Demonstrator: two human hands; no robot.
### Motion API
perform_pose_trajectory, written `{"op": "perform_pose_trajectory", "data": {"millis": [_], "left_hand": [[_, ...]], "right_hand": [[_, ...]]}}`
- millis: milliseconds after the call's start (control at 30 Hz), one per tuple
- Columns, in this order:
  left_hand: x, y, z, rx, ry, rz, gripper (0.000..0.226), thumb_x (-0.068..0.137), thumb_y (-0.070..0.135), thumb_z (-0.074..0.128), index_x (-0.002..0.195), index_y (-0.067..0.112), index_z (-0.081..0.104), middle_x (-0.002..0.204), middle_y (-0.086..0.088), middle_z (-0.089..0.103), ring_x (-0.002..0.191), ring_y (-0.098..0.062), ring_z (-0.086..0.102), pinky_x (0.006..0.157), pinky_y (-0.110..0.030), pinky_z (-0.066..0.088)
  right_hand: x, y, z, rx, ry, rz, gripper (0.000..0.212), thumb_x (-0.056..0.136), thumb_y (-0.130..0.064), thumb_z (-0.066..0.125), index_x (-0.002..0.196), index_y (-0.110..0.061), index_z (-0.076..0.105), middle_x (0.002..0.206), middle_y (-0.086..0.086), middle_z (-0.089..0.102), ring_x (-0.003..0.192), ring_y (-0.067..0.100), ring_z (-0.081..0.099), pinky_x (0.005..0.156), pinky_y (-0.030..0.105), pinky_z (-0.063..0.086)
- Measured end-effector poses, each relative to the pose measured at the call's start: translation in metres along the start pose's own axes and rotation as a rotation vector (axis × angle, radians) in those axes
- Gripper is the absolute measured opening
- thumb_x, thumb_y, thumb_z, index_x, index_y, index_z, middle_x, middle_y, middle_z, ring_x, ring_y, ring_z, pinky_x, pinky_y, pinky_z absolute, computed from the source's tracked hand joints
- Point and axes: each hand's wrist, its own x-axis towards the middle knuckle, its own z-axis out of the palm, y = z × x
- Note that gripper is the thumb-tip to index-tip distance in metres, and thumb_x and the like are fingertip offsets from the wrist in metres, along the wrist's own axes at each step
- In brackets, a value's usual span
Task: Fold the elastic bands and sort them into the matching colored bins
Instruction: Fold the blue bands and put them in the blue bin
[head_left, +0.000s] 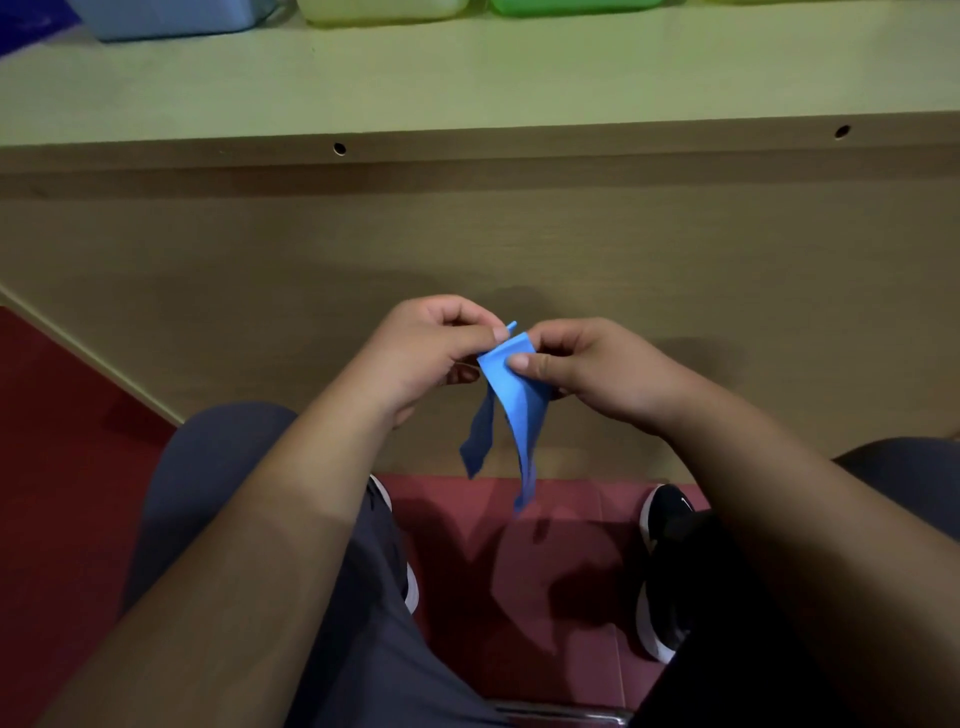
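Blue elastic band (511, 400) hangs at the centre of the frame, pinched at its top end by both hands: left hand (426, 353) and right hand (587, 364), thumb and fingers (519, 360) closed on it. Its long axis drops straight down from the fingers, two tails loose. The blue bin (171, 18) sits on the tabletop (467, 78) at upper left, nearer the left hand.

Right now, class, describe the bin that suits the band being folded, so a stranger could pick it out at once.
Find the pale table that runs across the top of the view; a row of bins stands at its far side. The blue bin is the leftmost in view, beside the yellow bin, with the green bin further right. It alone matches the blue band.
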Motion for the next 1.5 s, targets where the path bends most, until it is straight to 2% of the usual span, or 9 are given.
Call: {"op": "perform_pose_trajectory", "data": {"millis": [67, 267, 433, 600, 933, 1067, 1233, 1333, 1500], "left_hand": [[-0.0022, 0.0014, 0.001, -0.032, -0.038, -0.029, 0.003, 0.093, 0.01, 0.077, 0.095, 0.011, 0.076, 0.084, -0.003, 0.075, 0.073, -0.011, 0.068, 0.07, -0.025, 0.054], [-0.0053, 0.004, 0.0008, -0.086, -0.109, -0.08, 0.003, 0.096, 0.011, 0.075, 0.095, 0.013, 0.074, 0.085, -0.002, 0.074, 0.074, -0.01, 0.066, 0.067, -0.022, 0.053], [-0.0078, 0.0064, 0.0005, -0.107, -0.132, -0.091, 0.006, 0.095, 0.012, 0.075, 0.091, 0.017, 0.074, 0.083, 0.0, 0.073, 0.071, -0.009, 0.064, 0.069, -0.024, 0.052], [-0.0095, 0.007, 0.0012, -0.123, -0.138, -0.106, 0.004, 0.095, 0.012, 0.075, 0.093, 0.015, 0.075, 0.084, -0.002, 0.075, 0.073, -0.009, 0.066, 0.072, -0.024, 0.053], [-0.009, 0.0053, -0.0013, -0.137, -0.145, -0.111, 0.002, 0.096, 0.012, 0.075, 0.096, 0.013, 0.076, 0.088, -0.004, 0.076, 0.078, -0.01, 0.069, 0.07, -0.021, 0.057], [-0.008, 0.0041, -0.0011, -0.128, -0.139, -0.111, 0.008, 0.094, 0.013, 0.076, 0.101, 0.009, 0.078, 0.092, -0.006, 0.078, 0.082, -0.011, 0.07, 0.071, -0.021, 0.056], [-0.0068, 0.0022, -0.0003, 0.049, -0.144, -0.001, 0.017, 0.086, 0.011, 0.085, 0.102, 0.013, 0.081, 0.091, -0.003, 0.076, 0.082, -0.01, 0.064, 0.067, -0.021, 0.051], [-0.0049, 0.0008, -0.0006, 0.166, -0.146, 0.094, 0.024, 0.085, -0.001, 0.081, 0.102, 0.016, 0.079, 0.089, -0.003, 0.074, 0.079, -0.01, 0.063, 0.064, -0.021, 0.047], [-0.0023, -0.0001, -0.0006, 0.251, -0.061, 0.209, 0.026, 0.087, -0.004, 0.074, 0.099, 0.017, 0.081, 0.08, 0.002, 0.068, 0.068, -0.008, 0.055, 0.067, -0.027, 0.046]], "right_hand": [[0.0022, -0.0002, 0.0006, 0.027, 0.017, 0.015, 0.013, 0.103, -0.016, 0.07, 0.1, -0.005, 0.076, 0.084, -0.001, 0.074, 0.075, 0.007, 0.064, 0.073, 0.021, 0.055], [0.0035, 0.0008, -0.0011, 0.063, 0.034, 0.076, 0.016, 0.099, -0.022, 0.076, 0.088, -0.011, 0.076, 0.08, 0.002, 0.075, 0.072, 0.011, 0.066, 0.069, 0.024, 0.055], [0.0045, 0.0022, -0.0023, 0.037, 0.065, 0.075, 0.02, 0.099, -0.026, 0.076, 0.099, -0.006, 0.079, 0.094, 0.018, 0.079, 0.081, 0.016, 0.066, 0.081, 0.039, 0.054], [0.0024, 0.0015, -0.0036, -0.017, 0.072, 0.077, 0.021, 0.099, -0.03, 0.075, 0.097, -0.009, 0.079, 0.082, 0.002, 0.074, 0.076, 0.012, 0.062, 0.077, 0.036, 0.05], [0.0004, 0.0, -0.0037, -0.033, 0.079, 0.081, 0.026, 0.099, -0.035, 0.076, 0.098, -0.009, 0.079, 0.086, 0.006, 0.074, 0.078, 0.015, 0.061, 0.078, 0.037, 0.05], [-0.0013, -0.0013, -0.003, -0.054, 0.103, 0.1, 0.026, 0.098, -0.037, 0.077, 0.096, -0.011, 0.079, 0.087, 0.008, 0.077, 0.077, 0.012, 0.061, 0.076, 0.035, 0.05], [0.0003, -0.0002, -0.004, -0.089, 0.141, 0.128, 0.031, 0.092, -0.045, 0.08, 0.09, -0.013, 0.079, 0.083, 0.004, 0.074, 0.075, 0.011, 0.061, 0.073, 0.034, 0.052], [0.002, -0.0001, -0.004, -0.061, 0.151, 0.135, 0.027, 0.094, -0.038, 0.08, 0.09, -0.012, 0.078, 0.081, 0.003, 0.075, 0.075, 0.012, 0.064, 0.075, 0.036, 0.055], [0.0071, 0.0047, 0.002, -0.044, 0.252, 0.071, 0.029, 0.091, -0.034, 0.085, 0.108, -0.016, 0.071, 0.076, 0.002, 0.069, 0.067, 0.009, 0.064, 0.067, 0.03, 0.057]]}}
